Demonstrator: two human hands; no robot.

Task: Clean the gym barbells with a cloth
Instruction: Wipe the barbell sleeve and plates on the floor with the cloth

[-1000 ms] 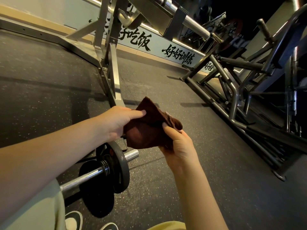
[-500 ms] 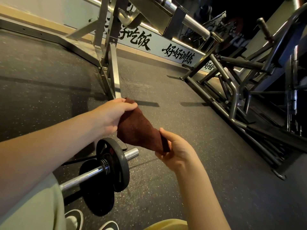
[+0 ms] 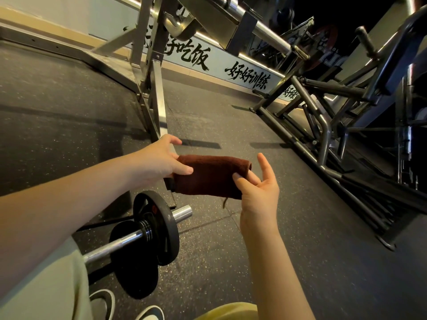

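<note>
The brown cloth (image 3: pixel 210 174) is held up in mid-air, folded into a thick band and stretched level between the two hands. Its left end is pinched by the left hand (image 3: pixel 159 161), the thumb laid across the front face, while the index finger is lifted clear above the fabric. Its right end is pinched by the right hand (image 3: pixel 258 188), the thumb pressed onto the lower front corner and the fingers tucked behind. That hand's index finger is pointed upward and is not touching the cloth. A loose thread (image 3: pixel 224 202) is seen dangling from the lower edge.

The barbell (image 3: pixel 115 244) is not touched by either the cloth or the hands: it is laid on the floor below and to the left, well apart from the cloth. A black weight plate (image 3: pixel 169 229) is mounted on it, and the chrome sleeve end (image 3: pixel 182 212) is left sticking out past the plate.

All of this is set on dark speckled rubber flooring (image 3: pixel 277 250). A steel rack upright (image 3: pixel 159 98) is planted just behind the left hand, and a dark tubular machine frame (image 3: pixel 323 135) is spread along the right. Black brush lettering (image 3: pixel 247 77) is painted on the pale wall strip beyond. The toes of a pair of shoes (image 3: pixel 104 301) are caught at the bottom edge.
</note>
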